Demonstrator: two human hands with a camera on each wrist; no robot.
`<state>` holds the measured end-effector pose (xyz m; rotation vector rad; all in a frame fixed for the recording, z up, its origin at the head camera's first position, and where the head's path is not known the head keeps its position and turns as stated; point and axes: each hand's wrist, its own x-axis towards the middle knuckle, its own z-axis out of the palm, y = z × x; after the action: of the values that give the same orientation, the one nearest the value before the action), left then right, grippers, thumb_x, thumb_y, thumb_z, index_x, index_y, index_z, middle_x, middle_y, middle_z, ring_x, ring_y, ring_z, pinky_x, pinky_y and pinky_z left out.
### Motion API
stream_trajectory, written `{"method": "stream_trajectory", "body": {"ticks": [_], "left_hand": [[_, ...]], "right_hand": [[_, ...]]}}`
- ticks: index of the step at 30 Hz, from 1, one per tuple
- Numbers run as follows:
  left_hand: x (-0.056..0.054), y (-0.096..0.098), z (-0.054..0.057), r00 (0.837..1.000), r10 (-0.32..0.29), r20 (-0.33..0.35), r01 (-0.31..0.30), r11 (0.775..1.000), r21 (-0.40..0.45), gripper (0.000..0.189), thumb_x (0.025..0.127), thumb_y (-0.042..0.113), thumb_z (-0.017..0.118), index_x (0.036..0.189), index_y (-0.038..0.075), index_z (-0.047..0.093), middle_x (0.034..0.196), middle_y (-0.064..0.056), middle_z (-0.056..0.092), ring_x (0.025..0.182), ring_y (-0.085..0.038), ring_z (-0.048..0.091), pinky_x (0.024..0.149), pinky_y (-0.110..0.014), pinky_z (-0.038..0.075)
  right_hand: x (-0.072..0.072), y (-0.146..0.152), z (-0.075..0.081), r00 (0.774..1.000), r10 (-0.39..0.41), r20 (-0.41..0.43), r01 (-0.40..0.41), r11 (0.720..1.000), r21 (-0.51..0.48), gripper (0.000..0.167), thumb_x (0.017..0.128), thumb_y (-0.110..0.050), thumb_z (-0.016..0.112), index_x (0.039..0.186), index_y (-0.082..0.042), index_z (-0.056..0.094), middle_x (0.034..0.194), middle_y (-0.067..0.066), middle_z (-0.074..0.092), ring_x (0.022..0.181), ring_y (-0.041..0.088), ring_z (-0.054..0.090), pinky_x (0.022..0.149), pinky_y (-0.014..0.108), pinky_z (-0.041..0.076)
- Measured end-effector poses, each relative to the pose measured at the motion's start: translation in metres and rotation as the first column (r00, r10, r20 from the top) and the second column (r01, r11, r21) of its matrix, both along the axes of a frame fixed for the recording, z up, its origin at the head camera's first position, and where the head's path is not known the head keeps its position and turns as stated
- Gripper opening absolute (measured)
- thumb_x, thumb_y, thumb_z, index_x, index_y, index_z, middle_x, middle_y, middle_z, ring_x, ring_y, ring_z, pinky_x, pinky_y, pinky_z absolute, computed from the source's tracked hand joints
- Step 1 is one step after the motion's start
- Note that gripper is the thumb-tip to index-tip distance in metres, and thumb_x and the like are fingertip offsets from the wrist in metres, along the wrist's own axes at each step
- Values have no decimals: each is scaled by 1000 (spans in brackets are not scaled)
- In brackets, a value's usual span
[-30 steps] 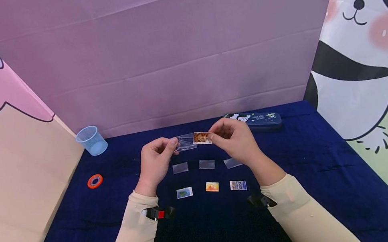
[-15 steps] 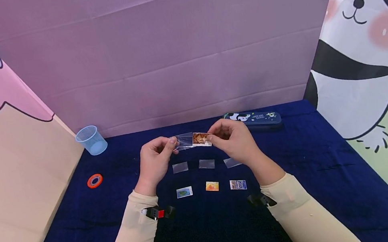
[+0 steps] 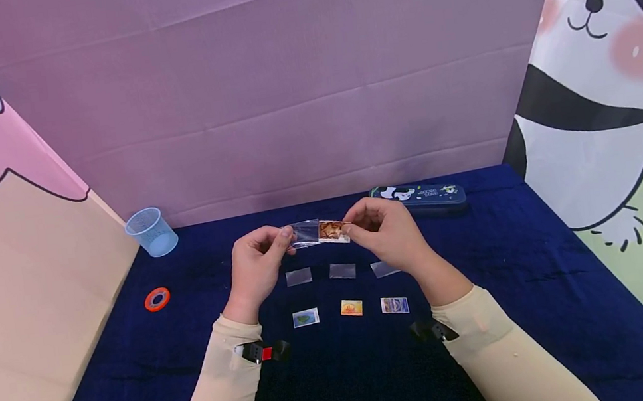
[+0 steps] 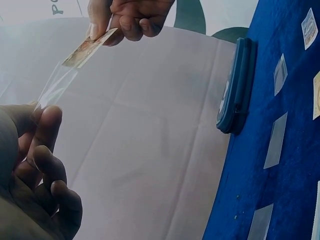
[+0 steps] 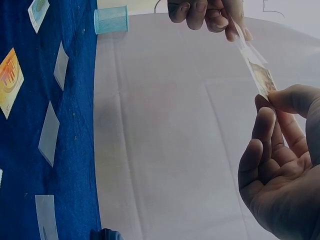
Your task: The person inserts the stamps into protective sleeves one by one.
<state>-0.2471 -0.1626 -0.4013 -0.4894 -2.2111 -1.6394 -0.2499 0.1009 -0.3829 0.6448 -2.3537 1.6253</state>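
My left hand (image 3: 258,265) pinches one end of a clear plastic sleeve (image 3: 305,234) between thumb and forefinger, above the table. A brown-pictured stamp (image 3: 332,230) with a pale border is at the sleeve's other end, its right edge pinched by my right hand (image 3: 389,236). In the left wrist view the stamp (image 4: 85,51) meets the sleeve (image 4: 56,90); how far it sits inside I cannot tell. Below the hands lie three clear sleeves (image 3: 343,272) in a row. Nearer me lie a green-blue stamp (image 3: 306,318), an orange stamp (image 3: 351,308) and a purple-blue stamp (image 3: 394,305).
A dark blue pencil case (image 3: 432,198) with a panda print stands at the back, behind the right hand. At the left are a light blue mesh cup (image 3: 152,232) and an orange tape roll (image 3: 157,299). A dark blue cloth (image 3: 531,335) covers the table, with a curtain behind.
The brown stamp and my right hand have shifted very slightly left, toward the sleeve. My left hand stays almost still with its grip unchanged, and the things on the table have not moved.
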Motion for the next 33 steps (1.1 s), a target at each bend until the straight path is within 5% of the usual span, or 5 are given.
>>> {"method": "stream_trajectory", "body": {"ticks": [22,33], "left_hand": [[1,2,1,1000,7,10,-7,1000,3,21,103,24,69,96,8,80,92,-8,76,79,-20,70,79,-32,57],[2,2,1,1000,-11,15,11,999,-51,20,103,26,70,98,10,80,91,-3,74,79,-22,63,73,-30,53]], "right_hand": [[0,2,0,1000,2,28,-3,1000,31,6,98,-10,73,101,-14,74,83,2,70,70,26,58,61,33,47],[3,1,3,999,-8,47,7,999,32,5,99,-12,73,104,-15,75,86,2,70,73,27,57,63,34,48]]}}
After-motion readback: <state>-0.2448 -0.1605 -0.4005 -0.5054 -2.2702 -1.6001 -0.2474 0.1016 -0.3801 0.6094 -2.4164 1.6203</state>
